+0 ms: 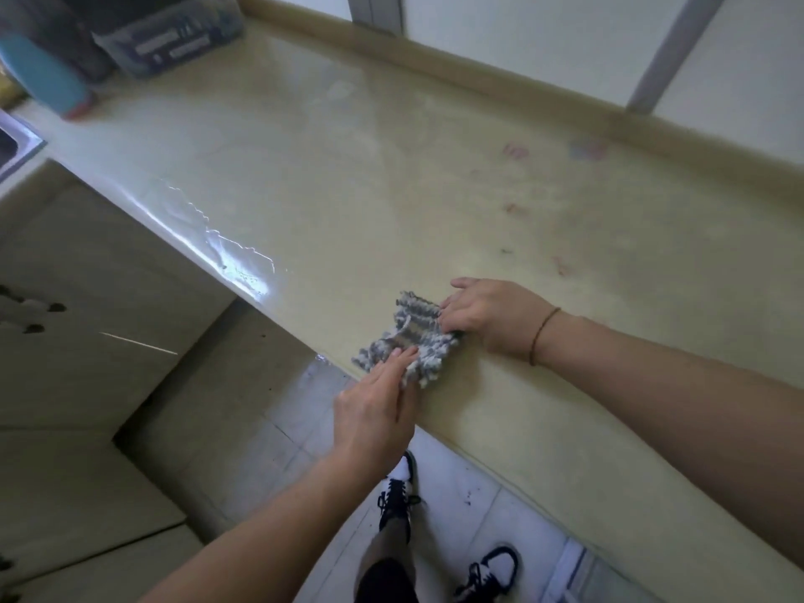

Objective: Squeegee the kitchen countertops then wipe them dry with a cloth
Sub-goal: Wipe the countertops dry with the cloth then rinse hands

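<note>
Countertop (391,202): smooth, pale yellow, stone-like or laminate; glossy sheen with bright wet streaks along the near-left edge, duller and smudged toward the right. Cloth (407,337): thick, nubby chenille-type fabric, grey and white loops, matt. Sink rim (17,145), far left: brushed metal. Blue bottle (43,76): smooth plastic. Floor tiles (457,515): glossy, pale. Cabinet fronts (87,263): matt beige.

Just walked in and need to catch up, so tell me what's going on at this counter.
A person is working a grey and white cloth at the front edge of the beige countertop. The right hand grips its far side, while the left hand lays straight fingers on its near side. A wet, shiny patch shows along the counter edge to the left. No squeegee is in view.
</note>
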A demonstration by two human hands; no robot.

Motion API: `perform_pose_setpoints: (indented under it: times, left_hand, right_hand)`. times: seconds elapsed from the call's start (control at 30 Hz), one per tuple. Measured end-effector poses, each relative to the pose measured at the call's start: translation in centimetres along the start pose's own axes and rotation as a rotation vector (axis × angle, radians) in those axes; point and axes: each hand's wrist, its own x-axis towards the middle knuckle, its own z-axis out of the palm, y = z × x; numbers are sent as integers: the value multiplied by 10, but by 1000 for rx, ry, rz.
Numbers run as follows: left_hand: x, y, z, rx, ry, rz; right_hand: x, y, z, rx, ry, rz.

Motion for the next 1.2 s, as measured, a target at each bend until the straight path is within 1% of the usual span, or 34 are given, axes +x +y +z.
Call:
perform_pose_setpoints:
  times: [0.17,0.37,0.47,0.7,0.83,0.97,1.1,1.2]
  left_hand:
    - [-13,31,7,-37,44,55]
    - [-31,67,23,-158,-15,49]
    - [-39,82,32,-218,-9,44]
    - [-55,123,48,-277,-12,133]
    - [-66,140,61,-344,-70,163]
    - [-76,157,73,-364,-151,199]
    - [-85,179,77,-379,-168,205]
    - [-89,190,84,-342,-192,288]
  right_hand:
    - [-34,0,-8,5,-37,2]
    - [-78,-8,-22,23,-52,26]
    - [-101,-12,-29,6,-40,51]
    - [-156,-28,-47,-52,-43,150]
    - [-186,-45,-57,-88,-26,201]
    - [-218,-61,-66,-111,-24,264]
    - [-243,-72,-77,-92,-21,329]
    - [-257,-83,-85,-109,-27,391]
